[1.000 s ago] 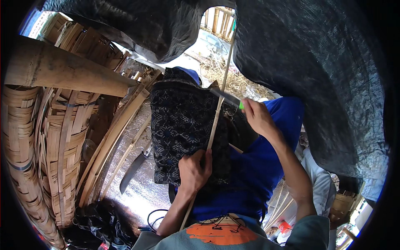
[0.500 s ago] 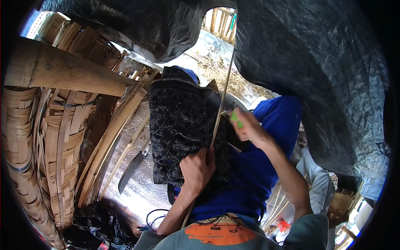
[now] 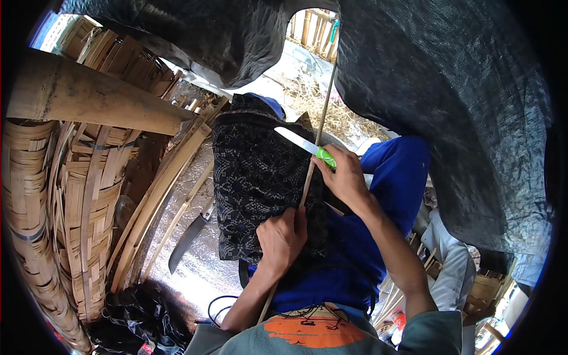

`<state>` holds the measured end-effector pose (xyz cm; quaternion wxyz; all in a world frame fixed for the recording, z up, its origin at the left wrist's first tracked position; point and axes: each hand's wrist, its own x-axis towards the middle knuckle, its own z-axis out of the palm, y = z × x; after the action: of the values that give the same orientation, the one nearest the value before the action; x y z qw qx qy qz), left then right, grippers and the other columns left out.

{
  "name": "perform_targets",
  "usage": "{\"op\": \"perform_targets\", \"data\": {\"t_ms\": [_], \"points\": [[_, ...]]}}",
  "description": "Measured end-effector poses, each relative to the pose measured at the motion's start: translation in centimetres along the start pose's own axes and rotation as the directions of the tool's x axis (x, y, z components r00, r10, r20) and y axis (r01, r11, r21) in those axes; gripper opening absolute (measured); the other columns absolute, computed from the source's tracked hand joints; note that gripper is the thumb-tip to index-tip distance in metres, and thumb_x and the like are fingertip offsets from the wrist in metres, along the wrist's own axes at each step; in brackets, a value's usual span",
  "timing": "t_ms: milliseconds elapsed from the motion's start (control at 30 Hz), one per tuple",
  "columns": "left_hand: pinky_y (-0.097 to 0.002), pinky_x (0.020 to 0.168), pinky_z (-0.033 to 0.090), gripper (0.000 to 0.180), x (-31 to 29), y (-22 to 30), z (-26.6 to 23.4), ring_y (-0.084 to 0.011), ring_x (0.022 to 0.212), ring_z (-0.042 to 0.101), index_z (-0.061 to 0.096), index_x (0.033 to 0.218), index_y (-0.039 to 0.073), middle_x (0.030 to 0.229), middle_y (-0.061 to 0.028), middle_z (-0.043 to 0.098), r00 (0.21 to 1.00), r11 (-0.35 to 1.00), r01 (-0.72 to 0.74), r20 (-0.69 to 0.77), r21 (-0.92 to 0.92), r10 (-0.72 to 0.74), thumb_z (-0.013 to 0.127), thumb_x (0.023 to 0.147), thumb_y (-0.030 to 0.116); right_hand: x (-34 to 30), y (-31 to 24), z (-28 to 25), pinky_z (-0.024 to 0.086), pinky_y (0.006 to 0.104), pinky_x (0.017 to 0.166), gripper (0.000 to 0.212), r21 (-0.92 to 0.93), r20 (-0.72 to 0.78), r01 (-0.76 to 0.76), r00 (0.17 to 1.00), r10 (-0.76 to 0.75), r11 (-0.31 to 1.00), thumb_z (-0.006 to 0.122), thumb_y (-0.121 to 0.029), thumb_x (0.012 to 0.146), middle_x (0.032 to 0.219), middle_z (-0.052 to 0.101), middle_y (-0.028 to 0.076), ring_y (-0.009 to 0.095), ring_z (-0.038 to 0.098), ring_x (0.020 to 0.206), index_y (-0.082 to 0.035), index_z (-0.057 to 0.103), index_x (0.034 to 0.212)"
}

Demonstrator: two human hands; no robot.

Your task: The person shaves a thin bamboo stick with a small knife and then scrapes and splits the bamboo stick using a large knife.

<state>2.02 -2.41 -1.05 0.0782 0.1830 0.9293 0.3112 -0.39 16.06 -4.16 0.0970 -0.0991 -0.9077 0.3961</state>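
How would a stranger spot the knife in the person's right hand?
Find the dark patterned cloth in the middle of the view. By its upper right edge, the right hand grips the small knife, blade pointing up and left. Its green handle and pale, shiny blade set it apart from the larger, dark-bladed knife lying left of the cloth.

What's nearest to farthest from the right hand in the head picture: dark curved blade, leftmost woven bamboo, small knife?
1. Small knife, in the right hand.
2. Dark curved blade, left of the cloth.
3. Leftmost woven bamboo, at the left edge.
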Motion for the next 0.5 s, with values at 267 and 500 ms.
{"op": "perform_targets", "data": {"t_ms": [267,500], "points": [[-0.0408,0.04,0.041,0.032,0.2,0.0,-0.2,-0.0336,0.041,0.055,0.053,0.059,0.005,0.047,-0.0148,0.053,0.996,0.995,0.084,0.035,-0.052,-0.083,0.063,0.086,0.019,-1.0,-0.8,3.2,0.038,0.0289,0.045,0.021,0.633,0.2,-0.597,0.742,0.64,0.494,0.06,-0.023,0.094,0.065,0.055,0.003,0.013,0.047,0.046,-0.003,0.058,0.086],[-0.0403,0.04,0.039,0.032,0.5,-0.6,0.1,-0.0335,0.039,0.053,0.058,0.06,0.002,0.045,-0.0152,0.051,0.988,0.964,0.151,-0.001,-0.221,-0.155,0.064,0.086,0.019,-4.2,-0.2,2.7,0.039,0.0262,0.047,0.018,0.703,0.154,-0.479,0.824,0.546,0.525,0.065,-0.021,0.09,0.071,0.058,0.0,0.009,0.048,0.051,-0.004,0.061,0.085]]}}
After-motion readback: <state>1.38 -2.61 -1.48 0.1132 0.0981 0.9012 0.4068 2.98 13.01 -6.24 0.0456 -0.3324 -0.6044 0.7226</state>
